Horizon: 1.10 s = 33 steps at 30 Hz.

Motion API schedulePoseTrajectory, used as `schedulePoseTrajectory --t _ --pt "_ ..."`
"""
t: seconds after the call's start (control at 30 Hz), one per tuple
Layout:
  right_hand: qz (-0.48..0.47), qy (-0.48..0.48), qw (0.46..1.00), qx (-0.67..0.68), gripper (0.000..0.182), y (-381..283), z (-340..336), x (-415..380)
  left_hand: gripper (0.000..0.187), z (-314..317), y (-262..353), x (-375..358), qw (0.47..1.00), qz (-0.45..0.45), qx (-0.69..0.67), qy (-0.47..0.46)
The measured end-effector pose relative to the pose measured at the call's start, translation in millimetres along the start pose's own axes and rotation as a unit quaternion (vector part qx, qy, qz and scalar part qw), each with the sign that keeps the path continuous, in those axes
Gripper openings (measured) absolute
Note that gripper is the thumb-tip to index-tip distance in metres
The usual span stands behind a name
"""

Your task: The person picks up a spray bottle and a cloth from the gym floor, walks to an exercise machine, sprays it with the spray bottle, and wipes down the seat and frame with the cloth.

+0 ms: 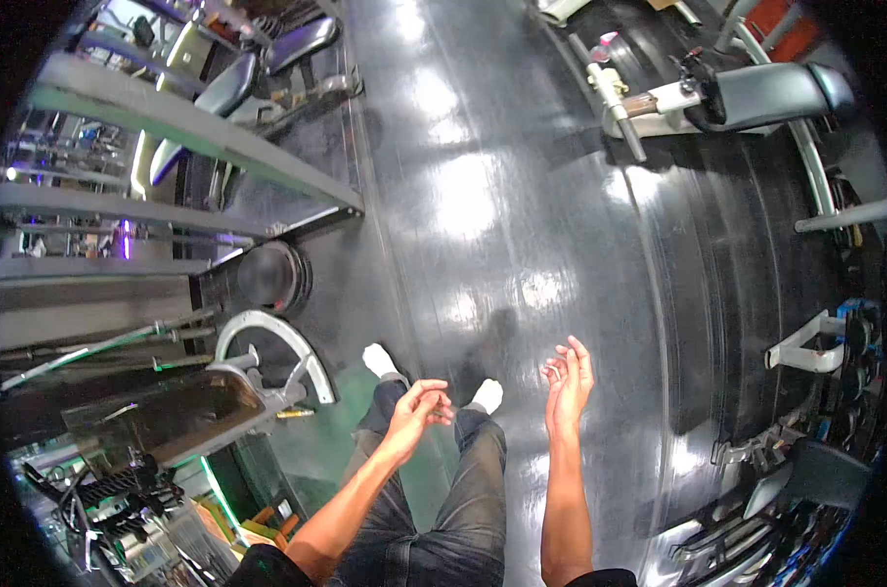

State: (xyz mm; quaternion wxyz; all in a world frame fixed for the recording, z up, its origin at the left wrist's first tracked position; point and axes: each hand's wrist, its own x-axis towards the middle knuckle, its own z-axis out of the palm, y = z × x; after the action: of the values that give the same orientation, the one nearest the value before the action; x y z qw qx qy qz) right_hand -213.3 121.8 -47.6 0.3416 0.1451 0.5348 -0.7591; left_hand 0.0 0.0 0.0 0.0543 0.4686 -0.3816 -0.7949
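Note:
My left hand [422,411] is raised in front of my legs, its fingers loosely curled and apart, with nothing in it. To the right, my right hand [568,380] is held up over the dark floor [610,293], fingers spread a little and holding nothing. Neither hand touches anything. Below them are my legs in dark jeans [468,489]. A white shoe or sock shows on each foot, one at the left [378,360] and one nearer the middle [487,394].
A grey metal frame [199,132] and weight plates [272,277] are at the left, above a curved grey stand [277,338]. A padded black bench [771,96] stands at the upper right. Racks with a white bracket [807,344] line the right edge.

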Motion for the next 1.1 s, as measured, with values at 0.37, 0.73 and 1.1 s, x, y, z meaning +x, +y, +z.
schedulePoseTrajectory --t 0.37,0.73,1.1 --pt "-0.046 -0.043 0.992 -0.105 0.027 -131.7 7.0 -61.5 0.022 64.0 102.8 -62.5 0.994 0.088 -0.065 0.002" --pt "-0.068 -0.071 0.98 -0.17 0.03 -235.1 78.2 -43.0 0.02 73.5 207.6 -17.5 0.985 0.17 0.031 -0.011" --pt "-0.14 -0.033 0.953 -0.266 0.029 -354.7 141.4 12.5 0.022 96.7 389.9 57.0 0.963 0.206 0.132 -0.112"
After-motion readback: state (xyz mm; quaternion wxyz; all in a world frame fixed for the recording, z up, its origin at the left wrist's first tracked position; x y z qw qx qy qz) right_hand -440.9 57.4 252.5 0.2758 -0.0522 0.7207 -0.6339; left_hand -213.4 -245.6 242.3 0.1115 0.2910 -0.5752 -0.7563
